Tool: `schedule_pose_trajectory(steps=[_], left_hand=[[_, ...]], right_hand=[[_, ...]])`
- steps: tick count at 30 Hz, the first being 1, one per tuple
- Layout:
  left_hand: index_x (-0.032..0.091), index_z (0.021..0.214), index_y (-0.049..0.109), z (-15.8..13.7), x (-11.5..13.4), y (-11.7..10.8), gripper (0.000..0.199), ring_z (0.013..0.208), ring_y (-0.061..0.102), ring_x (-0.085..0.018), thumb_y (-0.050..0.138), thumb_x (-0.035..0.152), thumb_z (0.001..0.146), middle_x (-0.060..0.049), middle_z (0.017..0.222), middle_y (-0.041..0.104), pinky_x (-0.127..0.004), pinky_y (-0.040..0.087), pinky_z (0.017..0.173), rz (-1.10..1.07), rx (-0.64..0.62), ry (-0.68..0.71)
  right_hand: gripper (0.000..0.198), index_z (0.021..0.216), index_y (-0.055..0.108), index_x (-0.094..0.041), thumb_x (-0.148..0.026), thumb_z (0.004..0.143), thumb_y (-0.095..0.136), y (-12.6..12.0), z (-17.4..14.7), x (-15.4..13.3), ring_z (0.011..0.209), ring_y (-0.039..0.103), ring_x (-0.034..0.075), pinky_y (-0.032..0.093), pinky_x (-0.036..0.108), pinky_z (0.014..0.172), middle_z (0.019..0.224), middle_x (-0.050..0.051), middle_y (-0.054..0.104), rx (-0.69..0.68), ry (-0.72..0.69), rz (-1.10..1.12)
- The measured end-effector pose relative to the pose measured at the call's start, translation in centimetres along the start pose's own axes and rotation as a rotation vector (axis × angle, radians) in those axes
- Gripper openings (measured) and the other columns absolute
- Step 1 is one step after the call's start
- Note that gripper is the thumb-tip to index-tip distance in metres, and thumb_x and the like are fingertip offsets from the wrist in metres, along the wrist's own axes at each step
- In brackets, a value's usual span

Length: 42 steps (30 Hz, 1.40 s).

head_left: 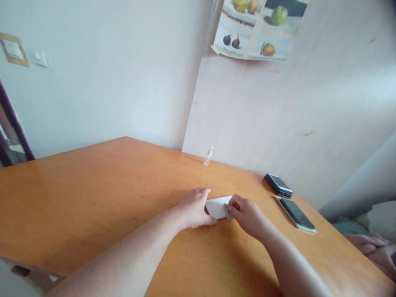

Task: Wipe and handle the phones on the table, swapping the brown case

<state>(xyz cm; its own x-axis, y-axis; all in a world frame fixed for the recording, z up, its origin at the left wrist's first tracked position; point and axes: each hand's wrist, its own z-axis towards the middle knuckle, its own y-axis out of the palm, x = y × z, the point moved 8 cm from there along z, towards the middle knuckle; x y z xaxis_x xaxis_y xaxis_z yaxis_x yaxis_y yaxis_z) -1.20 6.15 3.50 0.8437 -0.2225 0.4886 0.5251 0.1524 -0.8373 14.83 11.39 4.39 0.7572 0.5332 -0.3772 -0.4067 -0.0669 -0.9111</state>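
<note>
White, flat rectangular slab [215, 206] sits on or just above orange-brown wooden table [108, 185], left hand [195, 208] clasping one end, right hand [246, 212] pinching thin grey scrap [228, 211]; slack left grip could let slab skid.

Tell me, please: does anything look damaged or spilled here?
Nothing looks spilled; the small clear bottle stands upright on the table. Only tan marks, perhaps tape remnants, blemish the wall below the fruit poster.

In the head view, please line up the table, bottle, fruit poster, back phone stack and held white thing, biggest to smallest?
1. Table
2. Fruit poster
3. Back phone stack and held white thing: too alike to rank
4. Bottle
</note>
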Motion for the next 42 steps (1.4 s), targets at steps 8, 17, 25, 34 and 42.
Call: schedule_pose_trajectory(steps=[8, 17, 25, 34, 42], left_hand=[[0.019, 0.131, 0.046, 0.2, -0.4, 0.5, 0.090, 0.116, 0.054, -0.032, 0.078, 0.052, 0.053, -0.013, 0.127, 0.057, -0.038, 0.047, 0.093, -0.007, 0.011, -0.008], [0.019, 0.123, 0.050, 0.1, -0.1, 0.2, 0.078, 0.107, 0.058, -0.031, 0.075, 0.052, 0.056, -0.012, 0.116, 0.060, -0.038, 0.049, 0.088, 0.009, 0.007, 0.008], [0.020, 0.119, 0.050, 0.1, 0.2, 0.2, 0.071, 0.107, 0.058, -0.032, 0.072, 0.047, 0.058, -0.012, 0.115, 0.060, -0.040, 0.048, 0.089, 0.028, 0.000, 0.016], [0.020, 0.120, 0.050, 0.0, 0.2, 0.2, 0.072, 0.109, 0.056, -0.031, 0.072, 0.042, 0.056, -0.012, 0.119, 0.059, -0.039, 0.048, 0.090, 0.019, -0.001, 0.030], [0.019, 0.118, 0.051, 0.1, 0.1, 0.3, 0.066, 0.105, 0.059, -0.031, 0.069, 0.040, 0.059, -0.012, 0.113, 0.061, -0.039, 0.049, 0.088, 0.033, 0.027, 0.015]], right_hand=[[0.015, 0.078, 0.065, -0.019, -0.012, 0.077, 0.052, -0.4, 0.7, 1.8, 0.073, 0.056, 0.016, 0.035, 0.024, 0.064, 0.077, 0.003, 0.064, 0.114, 0.080, -0.058], [0.010, 0.076, 0.063, -0.019, -0.016, 0.080, 0.054, 0.4, 0.2, -0.7, 0.076, 0.055, 0.015, 0.038, 0.025, 0.068, 0.081, 0.003, 0.058, 0.068, -0.049, 0.006], [0.014, 0.079, 0.064, -0.020, -0.012, 0.076, 0.053, 1.3, -0.7, -3.7, 0.079, 0.056, 0.015, 0.039, 0.024, 0.070, 0.084, 0.003, 0.060, 0.023, -0.146, 0.095], [0.015, 0.076, 0.066, -0.018, -0.014, 0.077, 0.052, -1.1, 0.5, 3.1, 0.075, 0.054, 0.017, 0.035, 0.027, 0.067, 0.079, 0.004, 0.058, 0.102, 0.126, -0.166], [0.022, 0.087, 0.069, -0.022, -0.012, 0.083, 0.050, 1.9, -1.2, -6.0, 0.086, 0.057, 0.016, 0.040, 0.025, 0.077, 0.088, 0.003, 0.061, 0.022, -0.310, 0.068]])
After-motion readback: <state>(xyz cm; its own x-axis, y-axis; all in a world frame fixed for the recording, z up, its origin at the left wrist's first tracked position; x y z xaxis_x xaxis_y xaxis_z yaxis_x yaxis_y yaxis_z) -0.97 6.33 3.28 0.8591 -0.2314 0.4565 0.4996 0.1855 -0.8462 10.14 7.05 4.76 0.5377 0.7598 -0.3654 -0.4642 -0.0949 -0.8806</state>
